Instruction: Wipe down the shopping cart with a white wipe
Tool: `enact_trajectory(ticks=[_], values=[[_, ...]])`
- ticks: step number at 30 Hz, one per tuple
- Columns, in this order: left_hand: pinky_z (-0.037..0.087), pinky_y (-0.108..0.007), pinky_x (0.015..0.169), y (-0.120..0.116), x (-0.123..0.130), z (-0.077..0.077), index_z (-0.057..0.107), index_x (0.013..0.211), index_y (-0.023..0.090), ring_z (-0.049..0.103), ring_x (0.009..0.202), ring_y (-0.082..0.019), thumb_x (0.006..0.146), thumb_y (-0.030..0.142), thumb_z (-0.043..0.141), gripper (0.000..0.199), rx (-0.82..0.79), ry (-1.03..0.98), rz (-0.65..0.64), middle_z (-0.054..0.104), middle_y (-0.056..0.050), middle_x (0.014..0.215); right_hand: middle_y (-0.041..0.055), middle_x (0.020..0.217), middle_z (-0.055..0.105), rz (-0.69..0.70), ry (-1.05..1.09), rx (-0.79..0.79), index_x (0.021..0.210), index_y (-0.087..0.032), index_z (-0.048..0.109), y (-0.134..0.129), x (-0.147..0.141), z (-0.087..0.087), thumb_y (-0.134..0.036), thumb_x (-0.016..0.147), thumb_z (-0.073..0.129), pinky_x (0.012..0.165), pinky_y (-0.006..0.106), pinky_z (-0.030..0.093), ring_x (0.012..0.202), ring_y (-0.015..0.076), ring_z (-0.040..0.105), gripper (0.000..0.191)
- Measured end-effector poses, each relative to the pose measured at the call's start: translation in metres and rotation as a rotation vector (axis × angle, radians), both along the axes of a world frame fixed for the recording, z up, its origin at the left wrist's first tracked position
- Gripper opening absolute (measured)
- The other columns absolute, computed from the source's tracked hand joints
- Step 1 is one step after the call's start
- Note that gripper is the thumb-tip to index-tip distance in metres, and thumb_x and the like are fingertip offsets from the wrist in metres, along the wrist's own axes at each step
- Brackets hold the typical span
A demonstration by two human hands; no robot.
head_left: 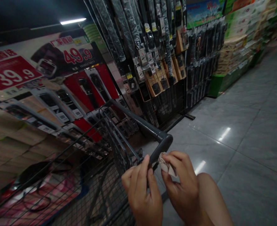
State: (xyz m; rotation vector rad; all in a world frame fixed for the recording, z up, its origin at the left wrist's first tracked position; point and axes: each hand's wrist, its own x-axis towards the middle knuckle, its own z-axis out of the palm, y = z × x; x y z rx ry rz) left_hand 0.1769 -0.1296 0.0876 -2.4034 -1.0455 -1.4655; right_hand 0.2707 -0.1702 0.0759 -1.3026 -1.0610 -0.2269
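Observation:
Low in the view, my right hand (183, 185) pinches a crumpled whitish cloth or tissue (167, 164) between thumb and fingers. Just beside it, my left hand (144, 188) is closed, its fingertips together near the dark end of the shopping cart's handle frame (160, 147). What the left fingertips hold, if anything, is too small and dark to make out. The two hands are close together, with a narrow gap between them.
A wire shopping cart (82, 188) at lower left holds a pink patterned bag (46, 191). Packaged belts (65, 103) hang on a display at left, under price signs (13, 72). Further racks (152, 47) and stacked boxes (237, 50) line the grey tiled floor (253, 135).

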Motion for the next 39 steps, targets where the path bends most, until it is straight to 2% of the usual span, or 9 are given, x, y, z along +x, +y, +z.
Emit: enact_trajectory(ticks=[6, 13, 15, 18, 22, 25, 32, 36, 39], values=[[0.040, -0.030, 0.077, -0.001, 0.001, 0.001, 0.057, 0.113, 0.017, 0.052, 0.081, -0.016, 0.084, 0.010, 0.052, 0.030, 0.000, 0.002, -0.015, 0.065, -0.003, 0.087, 0.0040, 0.085, 0.056, 0.078, 0.056, -0.058, 0.093, -0.019, 0.056, 0.004, 0.003, -0.007, -0.012, 0.083, 0.052, 0.065, 0.026, 0.051, 0.076, 0.0153, 0.058, 0.012], [0.040, -0.030, 0.077, -0.001, 0.000, 0.000, 0.057, 0.114, 0.017, 0.052, 0.081, -0.014, 0.085, 0.010, 0.051, 0.030, 0.012, 0.020, -0.002, 0.066, -0.003, 0.088, 0.0019, 0.078, 0.054, 0.060, 0.160, -0.156, 0.081, -0.020, 0.056, 0.003, 0.012, -0.032, -0.010, 0.080, 0.050, 0.060, 0.025, 0.048, 0.072, 0.0149, 0.055, 0.011], [0.040, -0.030, 0.078, -0.001, 0.000, -0.001, 0.057, 0.114, 0.017, 0.052, 0.082, -0.015, 0.085, 0.011, 0.051, 0.030, 0.008, 0.018, 0.005, 0.066, -0.003, 0.087, 0.0019, 0.079, 0.055, 0.001, 0.190, -0.140, 0.082, -0.020, 0.057, -0.001, 0.014, -0.028, -0.011, 0.081, 0.052, 0.059, 0.024, 0.048, 0.072, 0.0151, 0.056, 0.011], [0.039, -0.029, 0.078, -0.001, 0.000, -0.001, 0.058, 0.112, 0.014, 0.051, 0.082, -0.015, 0.085, 0.010, 0.052, 0.028, 0.007, 0.022, 0.005, 0.066, -0.004, 0.087, 0.0027, 0.081, 0.057, -0.089, 0.195, -0.068, 0.084, -0.021, 0.059, -0.007, 0.011, -0.010, -0.011, 0.083, 0.053, 0.062, 0.026, 0.048, 0.075, 0.0158, 0.057, 0.011], [0.040, -0.029, 0.079, -0.002, 0.000, 0.000, 0.058, 0.112, 0.015, 0.051, 0.083, -0.015, 0.085, 0.011, 0.051, 0.028, -0.004, 0.012, 0.006, 0.066, -0.004, 0.089, 0.0047, 0.089, 0.060, -0.070, 0.061, 0.030, 0.094, -0.021, 0.061, -0.004, 0.004, 0.009, -0.007, 0.083, 0.053, 0.069, 0.031, 0.049, 0.084, 0.0180, 0.059, 0.020], [0.040, -0.030, 0.077, -0.002, -0.001, 0.000, 0.059, 0.112, 0.018, 0.053, 0.081, -0.014, 0.086, 0.012, 0.051, 0.028, -0.013, -0.009, 0.003, 0.067, -0.003, 0.088, 0.0052, 0.090, 0.060, -0.052, -0.028, 0.053, 0.098, -0.021, 0.060, 0.006, 0.003, 0.009, -0.005, 0.083, 0.051, 0.071, 0.033, 0.048, 0.084, 0.0185, 0.057, 0.023], [0.040, -0.029, 0.076, -0.002, -0.004, -0.005, 0.058, 0.113, 0.018, 0.055, 0.082, -0.014, 0.085, 0.009, 0.051, 0.030, -0.026, -0.009, -0.001, 0.068, -0.002, 0.090, 0.0044, 0.087, 0.057, -0.213, 0.021, 0.101, 0.092, -0.020, 0.059, 0.023, 0.017, 0.002, -0.007, 0.084, 0.050, 0.071, 0.034, 0.047, 0.082, 0.0186, 0.056, 0.018], [0.040, -0.029, 0.079, -0.001, -0.005, -0.008, 0.057, 0.113, 0.016, 0.055, 0.084, -0.014, 0.085, 0.009, 0.051, 0.030, -0.013, -0.016, -0.014, 0.068, -0.003, 0.093, 0.0041, 0.084, 0.057, -0.213, 0.012, 0.092, 0.088, -0.019, 0.059, 0.024, 0.028, 0.003, -0.008, 0.085, 0.050, 0.072, 0.033, 0.047, 0.082, 0.0182, 0.056, 0.015], [0.041, -0.029, 0.078, -0.001, -0.006, -0.009, 0.058, 0.112, 0.016, 0.055, 0.084, -0.014, 0.085, 0.010, 0.051, 0.028, -0.002, -0.027, -0.013, 0.068, -0.004, 0.092, 0.0036, 0.084, 0.057, -0.231, 0.107, 0.055, 0.085, -0.019, 0.060, 0.018, 0.036, 0.004, -0.013, 0.086, 0.053, 0.071, 0.033, 0.048, 0.080, 0.0177, 0.057, 0.009]])
